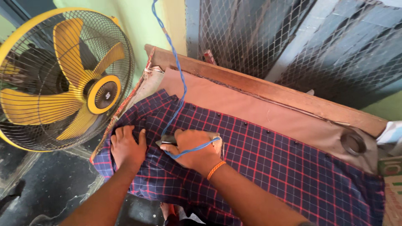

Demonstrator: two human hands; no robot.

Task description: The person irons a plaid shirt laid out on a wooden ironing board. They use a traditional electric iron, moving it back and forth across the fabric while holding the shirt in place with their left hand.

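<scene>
A dark blue shirt with a red check lies spread over a cloth-covered ironing table. My right hand grips the handle of a metal iron resting on the shirt near its left end. A blue cord runs from the iron up out of view and loops over my right wrist, which wears an orange band. My left hand lies flat on the shirt just left of the iron, fingers spread. A row of dark buttons runs along the shirt's far edge.
A yellow standing fan in a wire cage stands close to the table's left end. A wooden rim borders the far side, with a mesh-covered window behind. A round metal ring sits at the right end beside a cardboard box.
</scene>
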